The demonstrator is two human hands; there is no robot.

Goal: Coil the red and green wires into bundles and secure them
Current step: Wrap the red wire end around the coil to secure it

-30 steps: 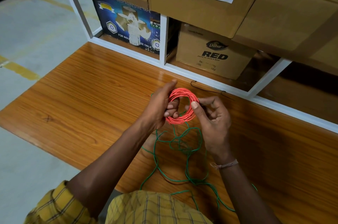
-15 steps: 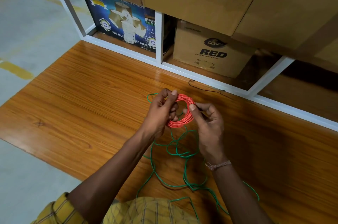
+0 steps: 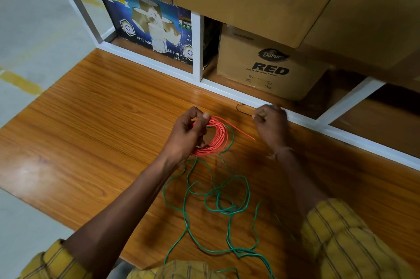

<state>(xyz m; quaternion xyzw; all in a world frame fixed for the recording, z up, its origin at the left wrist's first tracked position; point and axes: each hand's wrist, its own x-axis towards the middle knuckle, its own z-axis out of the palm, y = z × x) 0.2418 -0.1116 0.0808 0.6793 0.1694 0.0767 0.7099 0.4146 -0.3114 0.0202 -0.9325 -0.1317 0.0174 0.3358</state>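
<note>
While your left hand [image 3: 189, 134] pins the red coil [image 3: 216, 138] just above the wooden tabletop [image 3: 95, 124], it keeps the loops from springing apart; thumb and fingers are closed around the coil's nine o'clock side, the thumb pressing over the top strands. One loose red tail [image 3: 241, 129] escapes toward three o'clock, so the bundle is wound but, by my reading, not yet secured.

Your right hand [image 3: 270, 125] sits at about two o'clock from the coil, well apart from it and close against the white shelf frame [image 3: 229, 92]. It is curled shut, fingertips pinched on a thin black tie wire [image 3: 243, 109] lying along the frame, whose hooked end shows at the hand's nine o'clock. That reach makes sense: you likely want the tie to bind the red loops.

At six o'clock from the coil, the green wire [image 3: 218, 199] lies in a loose tangle on the tabletop, running toward your body, with one strand passing just beside the coil's right edge. It looks untouched; mind it does not get caught in the binding.
</note>
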